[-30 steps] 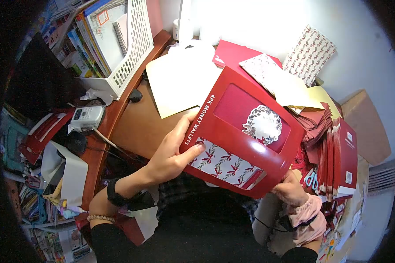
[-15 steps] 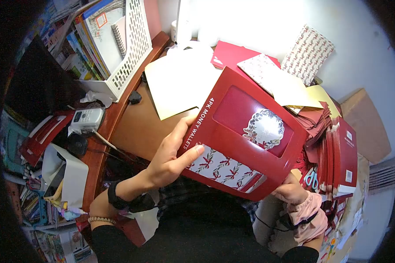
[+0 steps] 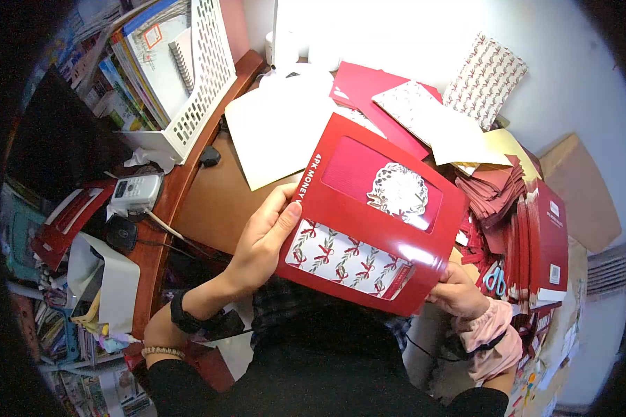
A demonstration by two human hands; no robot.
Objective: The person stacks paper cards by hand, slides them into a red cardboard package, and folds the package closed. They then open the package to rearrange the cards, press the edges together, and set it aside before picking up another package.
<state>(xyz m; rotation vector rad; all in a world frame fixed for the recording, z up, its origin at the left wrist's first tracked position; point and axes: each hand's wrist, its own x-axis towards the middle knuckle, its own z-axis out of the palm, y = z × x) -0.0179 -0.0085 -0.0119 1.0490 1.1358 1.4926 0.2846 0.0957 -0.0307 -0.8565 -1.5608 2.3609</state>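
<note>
A red money wallet pack (image 3: 396, 240) is held tilted in front of me, with "4PK MONEY" printed along its left edge. One window shows a wreath on red, the other a white leaf-and-bow pattern. My left hand (image 3: 261, 233) grips its left edge, thumb on the front and fingers behind. At the lower right corner, my right hand (image 3: 459, 290) pinches the pack, its fingertips partly hidden. Behind the pack, a cream sheet (image 3: 275, 128) and red card sheets (image 3: 368, 83) lie on the brown desk (image 3: 212, 201).
On the right stand a stack of red packs (image 3: 546, 243), loose red wallets (image 3: 494, 191) and light-blue scissors (image 3: 494, 279). A patterned card (image 3: 485, 80) leans on the wall. On the left are a white file holder (image 3: 205, 83), a corded phone (image 3: 136, 193) and a white bin (image 3: 111, 278).
The pack has shifted slightly left and turned a little, with glare now near its lower right corner. Both hands keep their hold, and more of my right hand shows.
</note>
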